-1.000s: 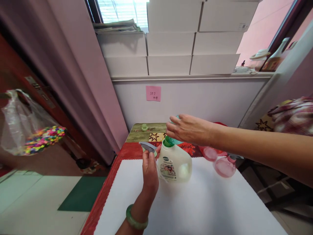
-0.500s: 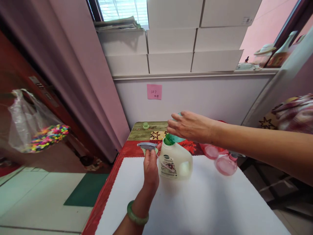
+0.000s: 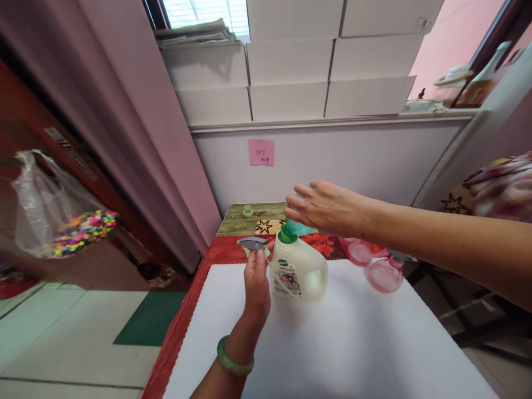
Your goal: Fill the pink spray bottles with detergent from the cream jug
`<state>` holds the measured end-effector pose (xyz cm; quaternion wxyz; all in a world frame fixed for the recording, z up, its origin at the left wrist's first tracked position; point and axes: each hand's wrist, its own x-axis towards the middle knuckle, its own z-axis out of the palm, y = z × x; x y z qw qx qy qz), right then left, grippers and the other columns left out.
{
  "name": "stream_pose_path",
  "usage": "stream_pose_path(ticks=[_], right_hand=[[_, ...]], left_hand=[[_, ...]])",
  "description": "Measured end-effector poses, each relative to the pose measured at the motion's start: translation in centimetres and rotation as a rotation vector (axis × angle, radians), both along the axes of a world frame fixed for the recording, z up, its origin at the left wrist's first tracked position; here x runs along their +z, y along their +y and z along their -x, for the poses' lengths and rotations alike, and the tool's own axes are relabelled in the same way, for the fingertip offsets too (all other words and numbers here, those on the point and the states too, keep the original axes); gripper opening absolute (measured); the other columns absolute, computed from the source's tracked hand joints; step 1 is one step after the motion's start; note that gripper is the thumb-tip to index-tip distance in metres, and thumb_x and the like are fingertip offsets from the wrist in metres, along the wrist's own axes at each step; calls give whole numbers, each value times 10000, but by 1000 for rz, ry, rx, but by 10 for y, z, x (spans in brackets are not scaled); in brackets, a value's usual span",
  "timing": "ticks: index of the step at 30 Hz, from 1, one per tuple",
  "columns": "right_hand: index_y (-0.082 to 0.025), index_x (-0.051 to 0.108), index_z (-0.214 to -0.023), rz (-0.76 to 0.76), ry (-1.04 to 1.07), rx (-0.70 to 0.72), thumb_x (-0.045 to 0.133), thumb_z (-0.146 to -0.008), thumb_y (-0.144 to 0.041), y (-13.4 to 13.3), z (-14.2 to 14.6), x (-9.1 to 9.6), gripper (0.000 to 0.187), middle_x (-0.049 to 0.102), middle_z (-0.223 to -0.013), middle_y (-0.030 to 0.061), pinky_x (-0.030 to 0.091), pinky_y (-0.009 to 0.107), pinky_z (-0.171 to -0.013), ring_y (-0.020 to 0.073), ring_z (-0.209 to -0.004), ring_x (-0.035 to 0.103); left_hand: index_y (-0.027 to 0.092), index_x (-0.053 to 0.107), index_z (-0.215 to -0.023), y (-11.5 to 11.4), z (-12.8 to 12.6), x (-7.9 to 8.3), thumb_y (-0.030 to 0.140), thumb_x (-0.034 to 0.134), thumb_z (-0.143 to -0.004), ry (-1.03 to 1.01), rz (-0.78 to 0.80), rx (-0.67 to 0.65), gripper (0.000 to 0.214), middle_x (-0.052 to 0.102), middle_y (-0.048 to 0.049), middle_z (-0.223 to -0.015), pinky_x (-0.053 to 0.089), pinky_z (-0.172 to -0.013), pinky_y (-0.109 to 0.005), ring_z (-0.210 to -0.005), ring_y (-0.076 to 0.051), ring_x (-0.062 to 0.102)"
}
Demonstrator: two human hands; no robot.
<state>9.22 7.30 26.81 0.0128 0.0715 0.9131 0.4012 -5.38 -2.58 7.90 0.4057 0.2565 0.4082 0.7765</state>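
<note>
A cream detergent jug (image 3: 300, 271) with a green neck stands on the white sheet (image 3: 332, 343). My left hand (image 3: 256, 284) is closed beside the jug's left side and pinches a small grey trigger-shaped piece (image 3: 250, 244). My right hand (image 3: 326, 208) hovers over the jug's mouth, fingers curled round a teal container (image 3: 300, 227) tipped against the neck. A green bangle is on my left wrist.
Two pink round bottles (image 3: 376, 266) lie right of the jug. A small green cap (image 3: 248, 210) sits at the table's far end. A clear bag of coloured beads (image 3: 62, 221) hangs at left. White boxes (image 3: 291, 61) line the sill; a pink note (image 3: 261, 152) is on the wall.
My right hand and the teal container have risen slightly over the jug's neck. The left hand keeps its hold on the grey piece.
</note>
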Motion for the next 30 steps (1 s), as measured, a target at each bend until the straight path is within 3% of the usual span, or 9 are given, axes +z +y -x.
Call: stream_pose_path(ticks=[8,15,23,27,30], right_hand=[[-189,566,-1045,0,4,-50,546,-936,-116,-2,-6,-3,133,633,-958,60,219,331,-563,207,-837,548],[-183,568,-1082,45,8,-72,611,-918,-181,0,-13,-2,170,638,-975,70,239,316,-572,202,-856,554],[-186,581,-1106,126,57,-126,725,-827,-282,4,-21,-7,328,660,-1016,75,305,288,-589,214,-885,586],[-217,582,-1205,291,262,-163,766,-779,-451,15,-47,-21,520,683,-1155,86,397,282,-613,255,-989,633],[-230,562,-1305,492,609,-256,752,-762,-548,14,-84,-52,658,701,-1199,97,496,335,-668,293,-996,678]], left_hand=[[172,696,-1161,0,1,2,455,610,-927,49,10,13,377,726,-129,-1197,482,-1037,-414,-1182,-269,650],[194,718,-1044,0,0,4,479,632,-905,36,18,37,328,742,-124,-1141,492,-1037,-428,-1164,-285,663],[157,706,-1073,2,2,2,468,658,-892,43,23,68,364,739,-140,-1154,479,-1053,-432,-1124,-266,687],[139,685,-1052,2,7,2,488,638,-905,11,31,119,382,738,-166,-1151,483,-1041,-443,-1080,-260,708],[136,668,-1035,-1,21,6,509,617,-914,-21,37,172,395,738,-181,-1149,489,-1024,-447,-1055,-252,718]])
